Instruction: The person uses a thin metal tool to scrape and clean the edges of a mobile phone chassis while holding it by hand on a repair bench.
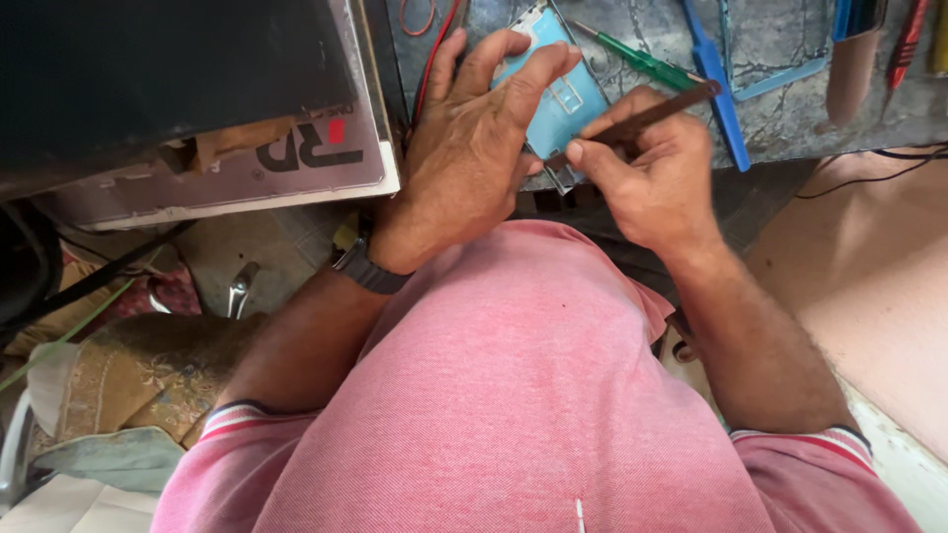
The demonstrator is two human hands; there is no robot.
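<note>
Head view first: your left hand (pixel 472 148) lies curled over a light-blue phone frame (pixel 563 99), fingers draped across its top and thumb at its lower edge, holding it against the grey marbled bench (pixel 790 109). Your right hand (pixel 647 178) pinches a dark brown rod-like tool (pixel 647 116) just right of the frame, its near end touching the frame's lower right edge. Beyond the frame, a green-handled screwdriver (pixel 642 64) lies on the bench, a blue flat pry tool (pixel 719 84) beside it. Left of the frame sits a dark box (pixel 178 89). A black watch (pixel 367 268) circles your left wrist.
</note>
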